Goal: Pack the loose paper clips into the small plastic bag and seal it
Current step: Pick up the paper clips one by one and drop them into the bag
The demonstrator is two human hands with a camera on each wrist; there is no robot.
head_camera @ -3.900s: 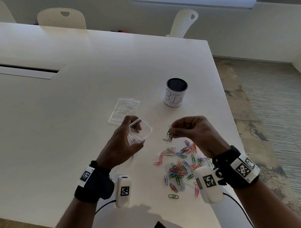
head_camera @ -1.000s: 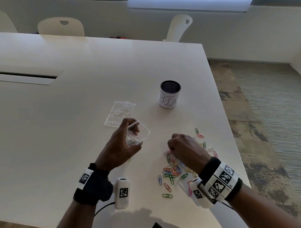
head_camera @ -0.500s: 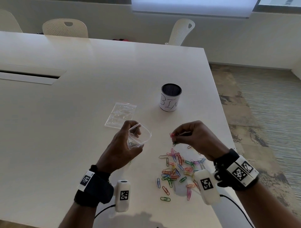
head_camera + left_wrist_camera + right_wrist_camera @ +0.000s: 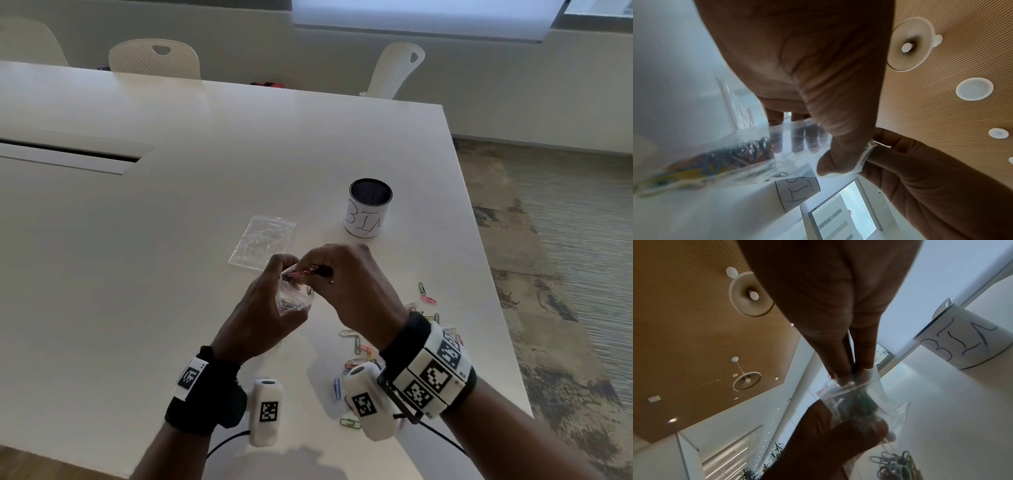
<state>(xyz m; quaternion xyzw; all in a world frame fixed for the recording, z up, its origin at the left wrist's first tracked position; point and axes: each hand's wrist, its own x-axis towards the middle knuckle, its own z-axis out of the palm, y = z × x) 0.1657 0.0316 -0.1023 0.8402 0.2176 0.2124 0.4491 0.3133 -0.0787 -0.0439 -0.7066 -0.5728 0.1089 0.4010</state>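
My left hand (image 4: 279, 274) grips a small clear plastic bag (image 4: 291, 303) above the table, its mouth held open. Several coloured paper clips (image 4: 748, 151) lie in the bag's bottom. My right hand (image 4: 317, 270) pinches a few paper clips (image 4: 306, 272) right at the bag's mouth. In the right wrist view its fingertips (image 4: 846, 369) reach into the bag (image 4: 865, 399). More loose paper clips (image 4: 358, 347) lie scattered on the white table (image 4: 171, 240) under my right wrist, partly hidden by it.
A second clear bag (image 4: 262, 241) lies flat just beyond my hands. A mesh cup labelled BIN (image 4: 368, 209) stands to the far right of it. The table's right edge (image 4: 486, 291) runs close to the clips. A cable slot (image 4: 68, 154) sits at the far left.
My right hand dipped to the pile, rose with a few clips and moved left to the bag's mouth. My left hand has kept holding the bag in place.
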